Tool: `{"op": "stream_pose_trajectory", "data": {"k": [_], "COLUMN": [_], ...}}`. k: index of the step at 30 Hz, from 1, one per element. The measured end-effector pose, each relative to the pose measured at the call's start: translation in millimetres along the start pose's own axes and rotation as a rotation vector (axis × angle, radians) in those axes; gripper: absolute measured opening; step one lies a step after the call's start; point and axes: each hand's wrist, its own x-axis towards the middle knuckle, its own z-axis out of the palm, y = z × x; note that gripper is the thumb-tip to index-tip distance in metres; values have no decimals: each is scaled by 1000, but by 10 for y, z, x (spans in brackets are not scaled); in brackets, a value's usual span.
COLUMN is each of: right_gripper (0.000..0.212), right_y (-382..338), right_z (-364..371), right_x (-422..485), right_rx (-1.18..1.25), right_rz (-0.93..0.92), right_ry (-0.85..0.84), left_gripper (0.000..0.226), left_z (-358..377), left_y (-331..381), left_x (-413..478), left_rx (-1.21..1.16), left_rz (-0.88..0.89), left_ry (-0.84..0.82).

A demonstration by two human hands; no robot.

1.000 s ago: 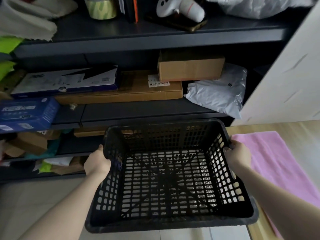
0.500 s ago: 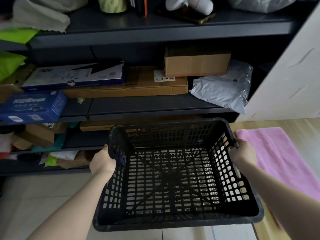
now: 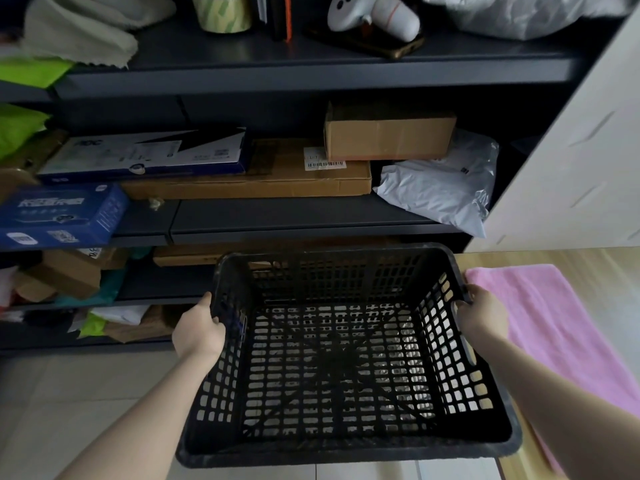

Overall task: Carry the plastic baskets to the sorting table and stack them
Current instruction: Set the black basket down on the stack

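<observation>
The black plastic basket (image 3: 346,358) hung in the air before the dark shelving unit (image 3: 311,74), beside the wooden table (image 3: 606,268); the left hand (image 3: 197,329) and right hand (image 3: 483,315) each clamped a side rim

Black plastic basket (image 3: 343,362) with lattice sides and bottom, totally empty, open side up. I've got it held up off the floor, gripped at both side rims, its far end tipped slightly up.
</observation>
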Motion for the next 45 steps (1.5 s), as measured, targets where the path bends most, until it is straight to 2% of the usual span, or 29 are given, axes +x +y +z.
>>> {"op": "stream_pose_trajectory", "data": {"k": [2,6,8,13,15,19,23,28,32,37,40,45], "right_gripper": [34,28,26,34,41,41,52,44,50,50,50,52], "right_y": [10,8,-12,-294,-520,-1009,-1461,-2037,-2546,-3392,-3937,-4694], "right_z": [20,14,-20,-206,-336,-717,-1165,-1659,-1910,-1939,-1828,-1396], "right_x": [5,-10,-23,-77,-122,-232,-381,-704,-1100,-1840,-2456,-3741], "right_rx": [-12,-69,-110,-153,-112,-39,63,166,204,267,292,305], "right_rz": [-18,-59,-66,-126,-189,-289,-337,-473,-591,-811,-928,-1106], "right_ry": [8,12,-18,-58,-46,7,17,72,71,47,-5,-171], "left_gripper": [41,52,50,39,43,52,48,46,48,50,50,50], "left_z": [23,56,32,-282,-489,-1054,-1710,-2519,-3166,-3979,-4416,-4979], "left_y": [3,11,33,294,473,841,1057,978,618,-219,-933,-2462], "left_x": [18,27,42,90,89,78,-39,-243,-361,-567,-807,-1530], "left_rx": [2,66,83,120,92,36,-40,-107,-136,-174,-172,-190], "left_rz": [-1,-6,-5,5,26,75,146,176,130,23,-70,-321], "left_ry": [22,7,-35,-96,-68,-15,68,205,273,389,474,591]}}
